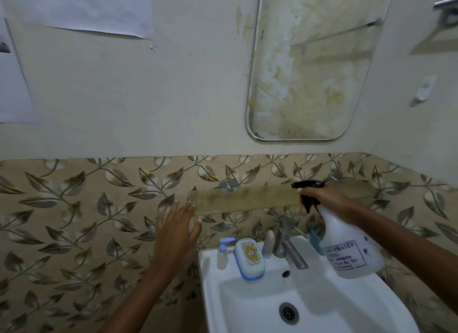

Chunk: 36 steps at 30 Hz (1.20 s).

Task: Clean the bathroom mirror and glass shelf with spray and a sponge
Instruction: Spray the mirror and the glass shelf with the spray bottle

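A stained, smeared mirror (309, 67) hangs on the wall at the upper right. Below it a dirty glass shelf (247, 197) juts from the leaf-patterned tiles. My right hand (319, 196) grips the black trigger head of a white spray bottle (347, 248), its nozzle pointing left over the shelf. My left hand (177, 231) is held up with straight fingers just left of the shelf's end, holding nothing. A blue-green thing (315, 236), perhaps the sponge, shows behind the bottle on the basin's back edge.
A white basin (247, 308) sits below the shelf with a metal tap (287, 246). On its rim stand a small pump bottle (223, 254) and a blue-and-white soap box (249, 259). Papers (81, 8) hang at the upper left. A wall hook (425, 88) is right of the mirror.
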### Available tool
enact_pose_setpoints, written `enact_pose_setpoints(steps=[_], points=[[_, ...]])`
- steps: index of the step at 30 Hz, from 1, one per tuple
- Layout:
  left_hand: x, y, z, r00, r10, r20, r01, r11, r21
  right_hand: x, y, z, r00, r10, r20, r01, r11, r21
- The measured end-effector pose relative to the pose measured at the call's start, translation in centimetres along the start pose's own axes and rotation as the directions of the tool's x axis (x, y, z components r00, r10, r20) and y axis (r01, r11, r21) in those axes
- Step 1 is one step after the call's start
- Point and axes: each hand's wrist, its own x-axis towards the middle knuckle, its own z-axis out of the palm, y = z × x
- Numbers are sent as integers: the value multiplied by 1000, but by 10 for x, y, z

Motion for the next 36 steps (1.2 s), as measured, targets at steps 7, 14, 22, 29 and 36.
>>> enact_pose_setpoints(steps=[7, 14, 22, 29, 36], points=[[29, 5, 9, 989, 139, 42, -142, 987, 76, 7, 24, -35, 988, 103, -117, -103, 995, 7], [36, 6, 29, 984, 163, 77, -166, 985, 44, 7, 54, -75, 921, 194, -338, -191, 981, 41], [37, 3, 33, 979, 193, 67, -200, 974, 103, -5, 60, -118, 817, 167, -552, -196, 981, 6], [38, 2, 33, 975, 203, 87, -215, 964, 155, -6, 54, -149, 753, 213, -622, -232, 971, 52], [38, 1, 33, 972, 220, 84, -232, 957, 173, -8, 49, -157, 798, 192, -571, -247, 969, -21]])
